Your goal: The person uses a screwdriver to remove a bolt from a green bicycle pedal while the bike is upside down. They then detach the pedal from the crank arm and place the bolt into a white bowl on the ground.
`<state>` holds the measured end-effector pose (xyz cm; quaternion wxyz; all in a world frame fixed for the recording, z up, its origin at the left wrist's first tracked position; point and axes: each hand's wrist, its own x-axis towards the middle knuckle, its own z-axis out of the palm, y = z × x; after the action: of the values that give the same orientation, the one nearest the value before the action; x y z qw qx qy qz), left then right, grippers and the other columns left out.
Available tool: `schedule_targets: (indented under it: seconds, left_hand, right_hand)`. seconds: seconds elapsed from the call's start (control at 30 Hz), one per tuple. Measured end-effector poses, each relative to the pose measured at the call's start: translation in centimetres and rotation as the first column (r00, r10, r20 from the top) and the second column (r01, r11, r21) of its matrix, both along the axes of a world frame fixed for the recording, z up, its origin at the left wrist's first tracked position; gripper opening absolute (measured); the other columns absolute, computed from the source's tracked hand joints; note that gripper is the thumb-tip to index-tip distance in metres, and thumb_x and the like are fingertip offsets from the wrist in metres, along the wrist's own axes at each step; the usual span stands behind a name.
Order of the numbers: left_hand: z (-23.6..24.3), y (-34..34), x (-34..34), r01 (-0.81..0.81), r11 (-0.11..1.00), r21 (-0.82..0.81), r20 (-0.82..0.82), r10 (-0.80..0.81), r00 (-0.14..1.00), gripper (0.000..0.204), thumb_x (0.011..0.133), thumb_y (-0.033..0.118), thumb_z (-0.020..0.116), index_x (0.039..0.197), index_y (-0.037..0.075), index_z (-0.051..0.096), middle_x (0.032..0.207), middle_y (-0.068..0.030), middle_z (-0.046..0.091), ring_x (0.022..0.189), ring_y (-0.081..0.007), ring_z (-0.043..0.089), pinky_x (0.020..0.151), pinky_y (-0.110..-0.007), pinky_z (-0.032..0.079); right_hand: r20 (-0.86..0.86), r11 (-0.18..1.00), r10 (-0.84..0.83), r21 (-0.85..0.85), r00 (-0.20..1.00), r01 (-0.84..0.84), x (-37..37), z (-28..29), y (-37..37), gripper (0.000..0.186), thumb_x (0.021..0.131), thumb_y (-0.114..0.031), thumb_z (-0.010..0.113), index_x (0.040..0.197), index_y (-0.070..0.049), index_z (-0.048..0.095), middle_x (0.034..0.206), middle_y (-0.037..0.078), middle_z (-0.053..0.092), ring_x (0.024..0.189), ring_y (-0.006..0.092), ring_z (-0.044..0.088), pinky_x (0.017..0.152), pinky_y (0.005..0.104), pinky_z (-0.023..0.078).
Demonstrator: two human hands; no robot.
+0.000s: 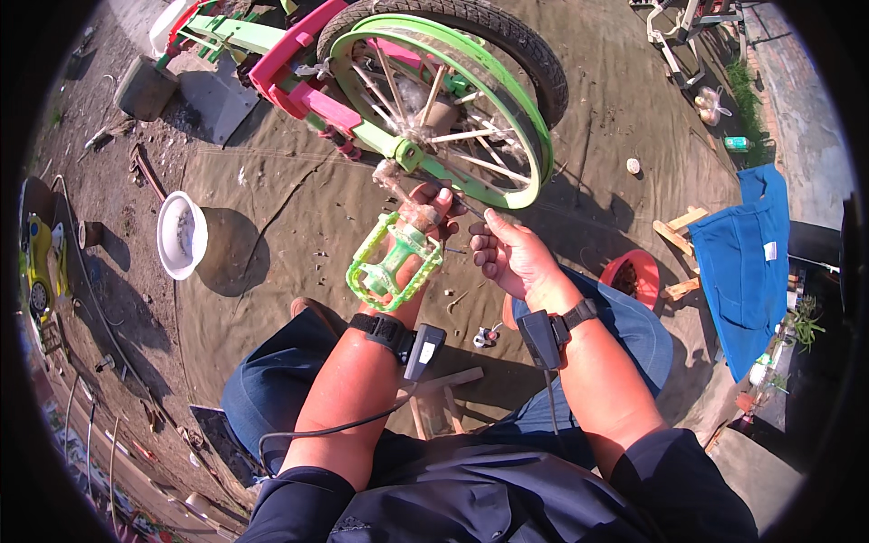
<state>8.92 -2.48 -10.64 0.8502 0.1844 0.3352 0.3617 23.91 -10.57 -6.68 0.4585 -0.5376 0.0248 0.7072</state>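
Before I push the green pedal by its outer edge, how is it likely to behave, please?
The green pedal will probably feel stiff, because its open shape looks rigid. It may turn rather than slide away, since it appears mounted on the dirty crank. Its toothed edge might resist slipping.

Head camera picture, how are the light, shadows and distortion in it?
Head view: bright, hard light, the white basin casting a dark shadow to its right; head view: fisheye bending within a black surround; head view: the green pedal looks fairly sharp.

Bare dirt [127, 226], a brown groundsheet [593, 118] and grass [743, 104] mark an outdoor yard.
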Motion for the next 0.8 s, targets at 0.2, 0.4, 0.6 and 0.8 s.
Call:
schedule_targets:
  seconds: [0.2, 0.4, 0.6, 0.8]
  left_hand:
    - [0.2, 0.0, 0.2, 0.012, 1.0, -0.007, 0.016, -0.012, 1.0, 0.027, 0.093, 0.023, 0.066, 0.116, 0.01, 0.058, 0.098, 0.0019, 0.061, 0.09, -0.0107, 0.058, 0.074, -0.027, 0.043]
    - [0.0, -0.2, 0.2, 0.005, 1.0, 0.002, 0.046, -0.006, 0.999, 0.028, 0.094, 0.024, 0.065, 0.118, 0.01, 0.058, 0.099, 0.0013, 0.063, 0.088, -0.0102, 0.059, 0.073, -0.026, 0.044]
    - [0.5, -0.1, 0.4, 0.011, 1.0, 0.004, -0.017, -0.011, 1.0, 0.029, 0.093, 0.025, 0.066, 0.116, 0.009, 0.058, 0.099, 0.0008, 0.063, 0.087, -0.0108, 0.06, 0.072, -0.026, 0.044]
    - [0.1, -0.2, 0.1, -0.001, 1.0, 0.027, -0.003, 0.001, 1.0, 0.03, 0.093, 0.025, 0.067, 0.115, 0.008, 0.058, 0.101, -0.0003, 0.062, 0.089, -0.0113, 0.058, 0.073, -0.026, 0.045]
  right_hand:
    - [0.343, 0.988, 0.036, 0.127, 0.939, -0.084, -0.3, 0.2, 0.2, 0.028, 0.096, -0.035, 0.06, 0.096, -0.007, 0.061, 0.08, 0.001, 0.061, 0.065, 0.0099, 0.06, 0.052, 0.0198, 0.041]
    - [0.729, 0.953, -0.005, 0.212, 0.685, -0.218, -1.5, 0.4, 0.4, 0.009, 0.094, -0.013, 0.061, 0.093, -0.004, 0.061, 0.082, 0.002, 0.062, 0.069, 0.0116, 0.063, 0.057, 0.0238, 0.049]
    - [0.947, 0.767, -0.321, 0.26, 0.0, -0.586, -1.2, 0.2, -0.2, 0.01, 0.088, -0.002, 0.065, 0.097, -0.003, 0.062, 0.088, 0.01, 0.067, 0.072, 0.0187, 0.068, 0.067, 0.028, 0.055]
    - [0.241, 0.982, 0.149, 0.078, 0.959, -0.172, -0.6, 2.1, -0.7, 0.05, 0.096, -0.05, 0.054, 0.104, -0.001, 0.061, 0.08, 0.008, 0.066, 0.068, 0.0199, 0.068, 0.056, 0.0269, 0.051]
